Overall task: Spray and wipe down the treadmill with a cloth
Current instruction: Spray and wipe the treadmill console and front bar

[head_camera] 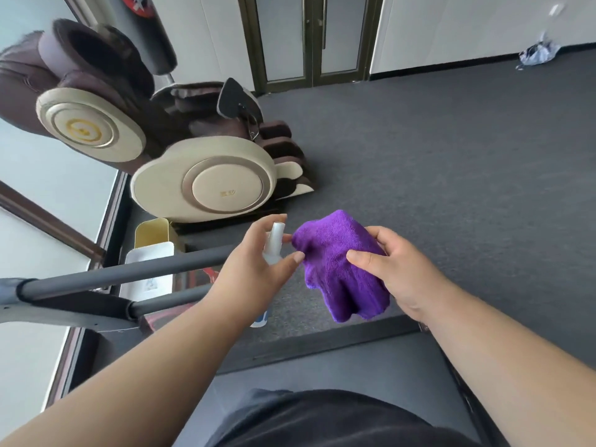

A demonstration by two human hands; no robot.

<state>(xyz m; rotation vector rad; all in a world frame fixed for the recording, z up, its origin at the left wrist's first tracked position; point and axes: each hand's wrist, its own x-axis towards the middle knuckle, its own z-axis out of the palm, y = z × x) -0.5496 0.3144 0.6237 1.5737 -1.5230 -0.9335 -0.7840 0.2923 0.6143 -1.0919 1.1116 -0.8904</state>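
The left hand (258, 266) is curled round a small clear spray bottle (274, 243), forefinger arched over its white top, the nozzle pointing at a purple cloth (338, 262) just beside it. The right hand (396, 269) holds that cloth bunched, thumb pressed on its front and fingers behind, so the cloth hangs in folds between the two hands. The treadmill lies below and to the left: its grey padded handrail (129, 272) runs behind the left forearm, and the dark deck (322, 372) shows at the bottom. The step in hand looks like wetting the cloth; to do it well, keep the nozzle close to the fabric and aimed at the flat part clear of the right thumb, and press in short bursts so the mist lands on the cloth and not on the carpet (451, 156). The massage chair (206, 179) carries small gold marks on its round panels, too small to read.
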